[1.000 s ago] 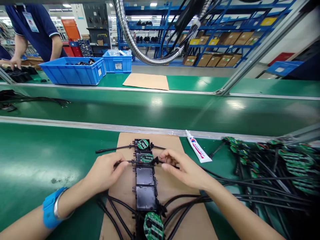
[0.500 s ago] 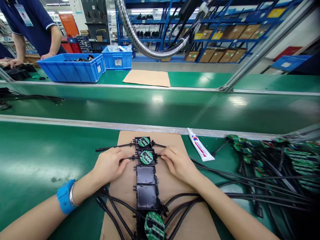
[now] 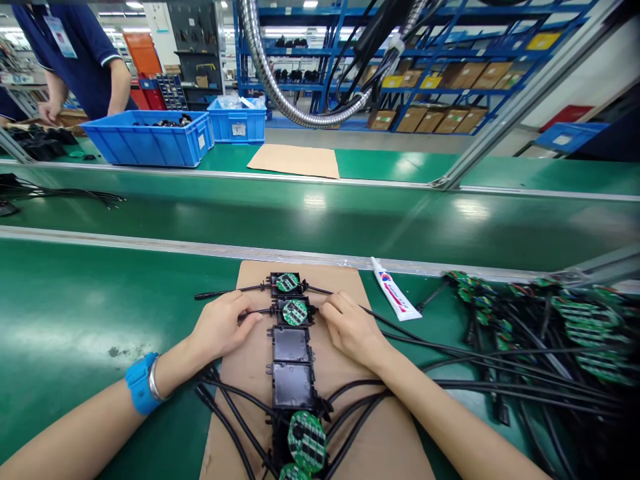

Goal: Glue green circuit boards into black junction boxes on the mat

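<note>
A column of black plastic housings [image 3: 291,344] lies on a cardboard sheet [image 3: 345,280]. The second housing from the far end carries a round green circuit board [image 3: 295,312], with a black cable [image 3: 261,311] leaving each side. My left hand [image 3: 225,325] pinches the left cable between thumb and fingers. On the other side, my right hand [image 3: 353,330] is closed around the cable by the housing's right edge; its fingertips partly hide it. A further board [image 3: 287,283] sits in the farthest housing. Two housings nearer me hold no board. Closest to me, another board [image 3: 307,440] lies tilted.
A white tube [image 3: 396,290] with red and blue print lies right of the cardboard. Many wired boards [image 3: 585,327] and black cables are heaped at the right. Across the bench stand blue bins [image 3: 150,140], a cardboard piece [image 3: 295,161] and a co-worker [image 3: 83,60]. A metal hose [image 3: 280,100] hangs overhead.
Both hands stay at the second housing, with only slight finger shifts. The view has shifted a little, showing more of a second near board. The co-worker's hand has lifted.
</note>
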`<state>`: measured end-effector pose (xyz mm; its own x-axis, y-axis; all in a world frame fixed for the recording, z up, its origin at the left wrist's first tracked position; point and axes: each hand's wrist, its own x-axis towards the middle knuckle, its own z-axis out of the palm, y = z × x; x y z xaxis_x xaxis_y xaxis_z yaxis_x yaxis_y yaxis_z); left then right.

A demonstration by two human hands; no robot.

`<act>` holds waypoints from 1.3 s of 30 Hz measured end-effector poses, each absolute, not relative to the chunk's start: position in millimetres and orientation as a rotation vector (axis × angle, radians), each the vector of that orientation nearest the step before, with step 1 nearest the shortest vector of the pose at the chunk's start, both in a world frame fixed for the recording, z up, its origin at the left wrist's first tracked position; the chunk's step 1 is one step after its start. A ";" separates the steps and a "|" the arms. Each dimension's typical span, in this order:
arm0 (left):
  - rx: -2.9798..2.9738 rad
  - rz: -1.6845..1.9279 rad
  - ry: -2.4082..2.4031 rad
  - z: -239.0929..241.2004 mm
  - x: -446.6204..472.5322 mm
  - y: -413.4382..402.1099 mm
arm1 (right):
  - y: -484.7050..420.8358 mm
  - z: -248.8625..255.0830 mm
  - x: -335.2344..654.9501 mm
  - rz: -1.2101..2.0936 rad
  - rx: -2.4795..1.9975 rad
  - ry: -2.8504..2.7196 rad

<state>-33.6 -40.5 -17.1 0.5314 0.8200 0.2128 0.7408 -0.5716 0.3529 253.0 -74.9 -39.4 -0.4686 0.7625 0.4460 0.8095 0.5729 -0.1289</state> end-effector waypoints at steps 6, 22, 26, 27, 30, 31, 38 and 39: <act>2.540 0.564 1.296 -18.4 -32.2 -41.8 | -76.8 -37.3 256.9 -0.104 -1.270 -2.304; 2.367 0.310 0.687 19.0 -36.7 -90.8 | -146.5 29.1 212.6 0.859 -1.229 -2.426; 2.253 0.222 0.521 5.0 -37.4 -109.1 | -171.7 24.6 195.1 0.968 -1.226 -2.459; 2.227 0.240 0.523 2.2 -38.5 -109.7 | -173.2 22.3 194.9 0.938 -1.204 -2.466; 2.167 0.361 0.627 2.8 -42.0 -103.4 | -166.2 21.1 205.1 0.899 -1.165 -2.417; 2.168 0.410 0.694 5.2 -42.6 -99.4 | -160.6 22.0 211.2 0.913 -1.176 -2.363; 2.416 0.416 1.113 1.7 -35.1 -72.6 | -117.6 0.2 243.2 0.587 -1.358 -2.296; 2.449 0.380 1.129 -2.2 -33.3 -71.1 | -114.6 -5.9 243.5 0.499 -1.353 -2.330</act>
